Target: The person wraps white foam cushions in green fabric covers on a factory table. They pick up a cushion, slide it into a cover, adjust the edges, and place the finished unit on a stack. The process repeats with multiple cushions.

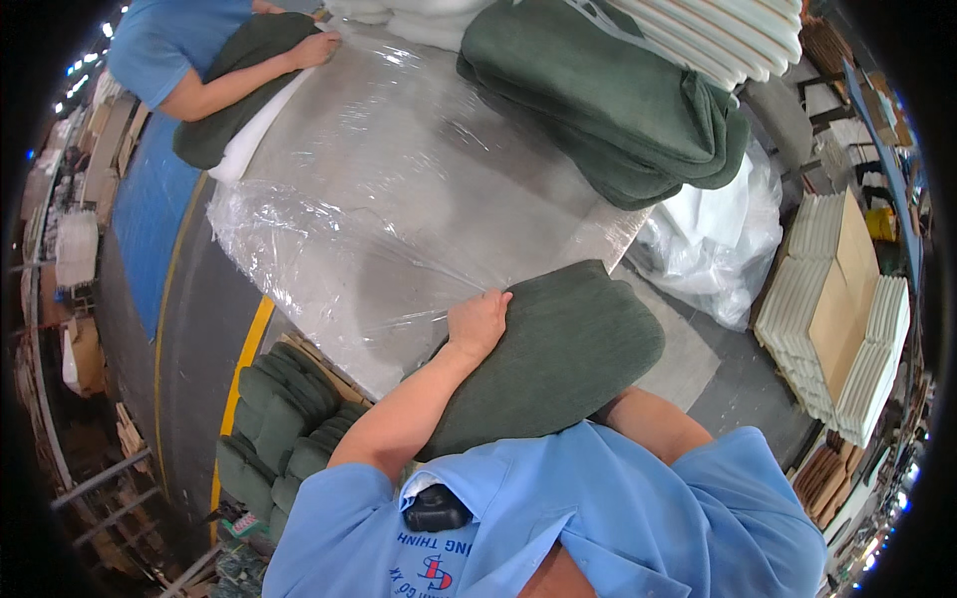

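A dark green fabric cushion point(558, 354) is held up against my chest, over the near edge of a table point(419, 179) covered in clear plastic film. My left hand point(480, 324) is closed on the cushion's upper left edge, fingers curled around it. Behind the cushion's lower right side my right forearm point(653, 424) disappears, and the right hand is hidden there. Further back on the table's right lies a stack of similar green cushions point(598, 90). Loose film point(269, 239) bunches along the left side.
At the far left another person point(189, 60) in blue handles a green cushion point(239, 80) with a white sheet. Several green cushions point(279, 419) are piled below the table's left edge. Bundled clear plastic point(723, 229) and stacked pale slatted pieces point(817, 319) stand to the right.
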Tool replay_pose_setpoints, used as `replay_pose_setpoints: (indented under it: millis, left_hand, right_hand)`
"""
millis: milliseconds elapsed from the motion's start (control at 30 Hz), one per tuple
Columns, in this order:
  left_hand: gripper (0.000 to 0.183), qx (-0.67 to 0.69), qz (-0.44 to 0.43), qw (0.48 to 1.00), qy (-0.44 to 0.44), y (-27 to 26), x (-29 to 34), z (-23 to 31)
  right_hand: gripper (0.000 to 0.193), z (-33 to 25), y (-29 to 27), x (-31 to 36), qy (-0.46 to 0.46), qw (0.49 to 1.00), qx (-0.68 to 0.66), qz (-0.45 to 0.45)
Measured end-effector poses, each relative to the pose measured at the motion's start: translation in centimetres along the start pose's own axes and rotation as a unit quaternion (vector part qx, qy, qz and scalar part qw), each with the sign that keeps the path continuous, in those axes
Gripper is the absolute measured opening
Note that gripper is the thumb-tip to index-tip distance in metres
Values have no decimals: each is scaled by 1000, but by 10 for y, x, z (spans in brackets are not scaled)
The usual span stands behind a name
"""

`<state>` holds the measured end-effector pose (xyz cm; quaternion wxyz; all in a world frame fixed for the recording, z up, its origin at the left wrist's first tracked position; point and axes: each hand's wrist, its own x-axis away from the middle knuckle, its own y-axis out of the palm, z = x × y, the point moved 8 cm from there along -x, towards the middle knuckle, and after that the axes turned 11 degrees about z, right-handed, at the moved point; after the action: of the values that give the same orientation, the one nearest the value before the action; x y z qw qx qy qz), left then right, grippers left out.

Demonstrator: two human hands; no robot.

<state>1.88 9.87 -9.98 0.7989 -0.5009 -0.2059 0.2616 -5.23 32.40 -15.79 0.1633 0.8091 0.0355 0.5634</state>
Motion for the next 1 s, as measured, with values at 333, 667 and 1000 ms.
replay_pose_setpoints:
  millis: [333, 667, 1000]
  left_hand:
    - [45, 138, -178, 972, -64, -30, 41, -70]
    - [51, 62, -123, 973, -184, -72, 133, -127]
    - [58, 233, -73, 952, -183, -31, 17, -53]
  right_hand:
    - [54, 6, 16, 25, -13, 998, 42, -34]
    - [50, -20, 88, 41, -64, 995, 20, -69]
    - [39, 26, 71, 27, -72, 991, 33, -109]
